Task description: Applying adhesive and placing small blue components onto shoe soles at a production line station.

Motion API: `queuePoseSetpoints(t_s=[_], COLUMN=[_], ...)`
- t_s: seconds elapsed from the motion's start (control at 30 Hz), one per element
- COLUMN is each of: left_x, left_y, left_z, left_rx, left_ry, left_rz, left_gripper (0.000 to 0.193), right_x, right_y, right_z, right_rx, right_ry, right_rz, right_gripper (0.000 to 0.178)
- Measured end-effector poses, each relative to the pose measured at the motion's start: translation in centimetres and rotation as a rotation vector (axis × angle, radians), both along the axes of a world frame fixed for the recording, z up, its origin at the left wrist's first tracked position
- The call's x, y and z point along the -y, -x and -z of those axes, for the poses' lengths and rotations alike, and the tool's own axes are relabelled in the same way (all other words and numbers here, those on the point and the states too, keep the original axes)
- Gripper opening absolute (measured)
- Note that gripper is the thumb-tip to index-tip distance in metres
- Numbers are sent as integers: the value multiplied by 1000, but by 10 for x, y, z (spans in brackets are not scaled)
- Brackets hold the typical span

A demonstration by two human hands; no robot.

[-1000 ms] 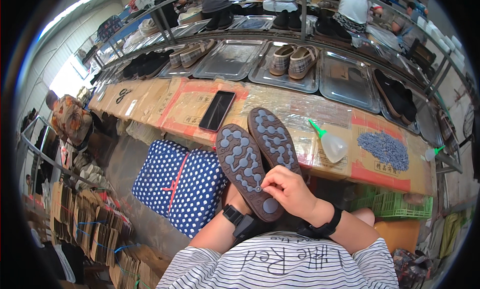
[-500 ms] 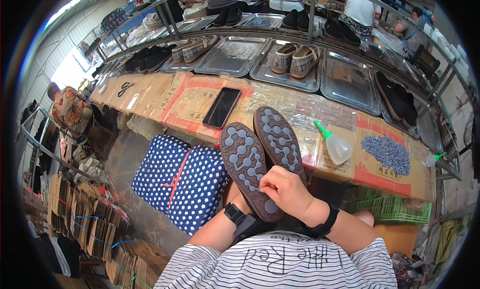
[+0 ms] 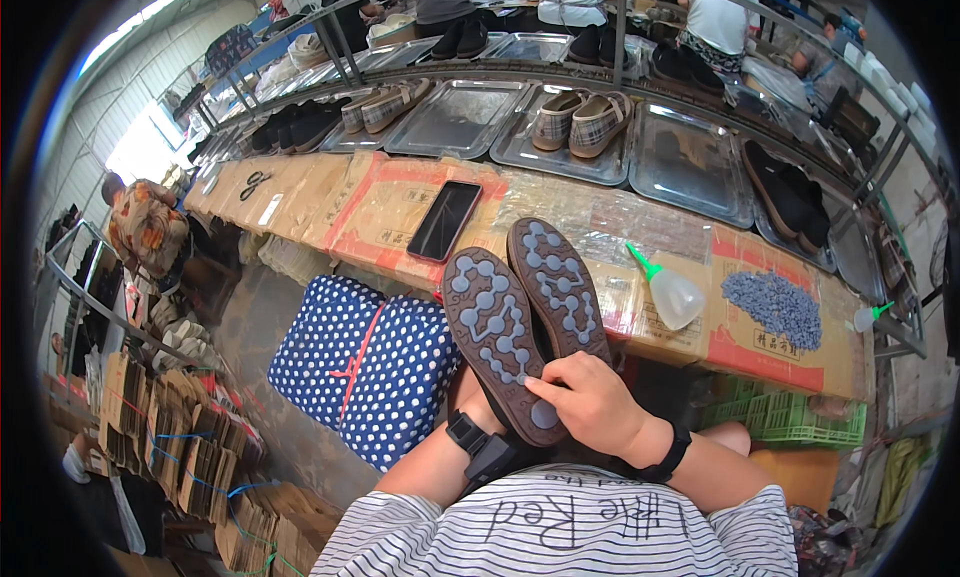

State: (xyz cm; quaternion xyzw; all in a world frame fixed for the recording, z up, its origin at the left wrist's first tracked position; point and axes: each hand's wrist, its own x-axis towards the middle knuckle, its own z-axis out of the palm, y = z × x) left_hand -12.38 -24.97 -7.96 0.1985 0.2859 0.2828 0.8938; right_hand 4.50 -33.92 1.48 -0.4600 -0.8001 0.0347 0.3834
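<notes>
A pair of shoes is raised before me, soles up, side by side and overlapping. The left shoe and the right shoe have dark brown soles with pale blue round studs joined by bars. Behind the left shoe, my left hand supports the pair; its fingers are hidden. My right hand touches the lower part of the left sole with an extended fingertip, beside a blue stud. Its other fingers are curled, and anything small between them is hidden. To the right, a pile of small blue pieces lies on the cardboard-covered bench.
A clear squeeze bottle with a green nozzle, a phone and scissors lie on the bench. Metal trays with shoes line its far side. A polka-dot bundle sits left; a green crate stands right.
My right hand has shifted slightly right and down. Its pinched fingers have changed to one finger reaching onto the left sole. The shoes stay nearly in place.
</notes>
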Motion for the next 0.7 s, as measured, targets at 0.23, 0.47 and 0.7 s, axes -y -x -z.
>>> queuePoseSetpoints(t_s=[0.23,0.47,0.7], left_x=[-2,-4,-3], left_y=[-7,-21,-29], left_z=[-4,-26,-45], left_rx=[-62,-76,-95], left_ry=[-29,-83,-121], left_rz=[-43,-48,-78], left_gripper=[19,21,23], right_x=[15,19,5], right_y=[-14,-14,1], right_z=[1,-6,4], right_rx=[-230,-169,-144], right_ry=[8,8,35], right_rz=[64,46,-4], right_gripper=[38,38,38])
